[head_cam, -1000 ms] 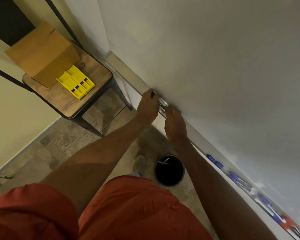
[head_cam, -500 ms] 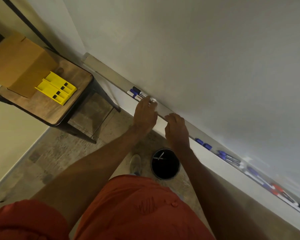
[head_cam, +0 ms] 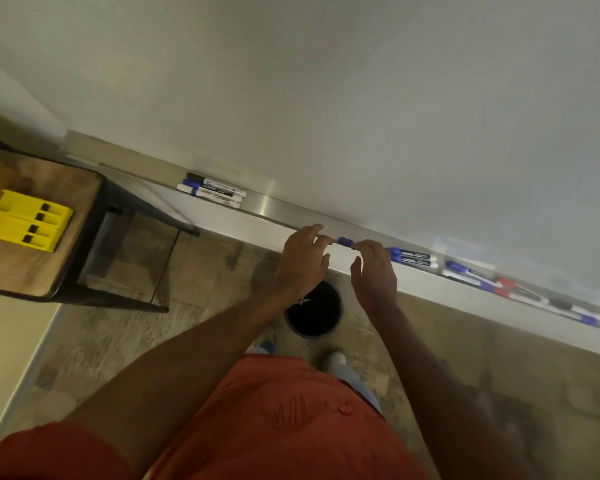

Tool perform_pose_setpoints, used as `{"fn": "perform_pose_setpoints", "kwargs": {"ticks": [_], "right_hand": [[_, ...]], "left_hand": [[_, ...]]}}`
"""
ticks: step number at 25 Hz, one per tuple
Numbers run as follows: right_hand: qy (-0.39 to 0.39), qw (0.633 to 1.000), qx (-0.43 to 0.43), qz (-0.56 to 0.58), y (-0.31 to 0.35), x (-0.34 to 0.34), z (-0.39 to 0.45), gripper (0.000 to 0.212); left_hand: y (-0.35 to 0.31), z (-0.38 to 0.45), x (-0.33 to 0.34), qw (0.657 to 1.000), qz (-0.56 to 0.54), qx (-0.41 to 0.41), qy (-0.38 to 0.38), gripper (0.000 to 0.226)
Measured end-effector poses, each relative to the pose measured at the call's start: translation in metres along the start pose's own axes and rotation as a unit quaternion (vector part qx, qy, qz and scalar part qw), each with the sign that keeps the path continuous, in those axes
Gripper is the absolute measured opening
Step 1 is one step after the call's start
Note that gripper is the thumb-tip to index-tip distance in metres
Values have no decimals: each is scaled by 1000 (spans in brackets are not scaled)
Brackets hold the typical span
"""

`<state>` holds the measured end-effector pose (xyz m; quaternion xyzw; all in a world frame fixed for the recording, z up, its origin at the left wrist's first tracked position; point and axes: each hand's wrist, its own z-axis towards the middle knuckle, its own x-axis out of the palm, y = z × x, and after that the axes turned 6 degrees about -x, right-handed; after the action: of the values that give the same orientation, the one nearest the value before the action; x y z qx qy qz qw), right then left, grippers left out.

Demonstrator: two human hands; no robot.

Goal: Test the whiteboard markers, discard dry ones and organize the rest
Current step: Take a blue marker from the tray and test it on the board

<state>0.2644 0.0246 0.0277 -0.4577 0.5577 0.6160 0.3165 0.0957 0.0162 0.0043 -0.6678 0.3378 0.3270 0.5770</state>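
Leftmost, a yellow organizer [head_cam: 25, 220] lies on a wooden stool [head_cam: 49, 268]. Further along, on the whiteboard tray [head_cam: 267, 206], three capped markers [head_cam: 211, 190] lie side by side. Next comes the person's left hand [head_cam: 300, 261], fingers curled, pinching one end of a blue-capped marker [head_cam: 345, 241] held just above the tray edge. The right hand [head_cam: 373, 268] pinches the other end, thumb spread loose. Below the hands a black bin [head_cam: 314, 313] stands on the floor. Right of the hands, two blue markers [head_cam: 411, 257] rest in the tray, and beyond them a loose row of blue, red and black ones [head_cam: 520, 289].

The held marker looks light, rigid and smooth plastic, so it probably needs only a fingertip pinch. Holding the barrel with one hand and the cap with the other should allow a straight pull.
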Motion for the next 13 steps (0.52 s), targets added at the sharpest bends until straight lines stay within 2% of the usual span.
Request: {"fn": "perform_pose_setpoints", "kwargs": {"ticks": [8,13], "right_hand": [[-53,996,71,19,-109,-40,-40,27],[-5,999,38,-5,-140,-59,-32,27]], "left_hand": [[-61,19,29,996,54,61,20,31],[-86,36,44,993,100,62,10,24]]}}
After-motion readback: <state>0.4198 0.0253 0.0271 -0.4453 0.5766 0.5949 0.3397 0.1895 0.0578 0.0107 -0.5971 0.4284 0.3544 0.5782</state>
